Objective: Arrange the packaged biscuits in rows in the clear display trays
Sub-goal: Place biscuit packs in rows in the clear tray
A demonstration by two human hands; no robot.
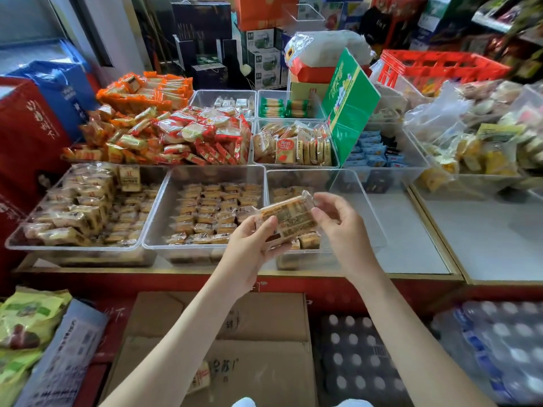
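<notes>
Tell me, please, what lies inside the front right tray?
Biscuit packs along the tray's left side; its right half looks bare. The held pack and left hand hide the rest.

Little can be read. The clear-wrapped brown biscuit packet held in the fingers carries a dense printed label, too blurred to make out. Below the fingers, the flat brown cardboard box bears dark Chinese characters, the last resembling 厂. Far left of the fingers, the red paper bag shows white brush characters; up and right, the green card box has yellow lettering, both illegible.
</notes>
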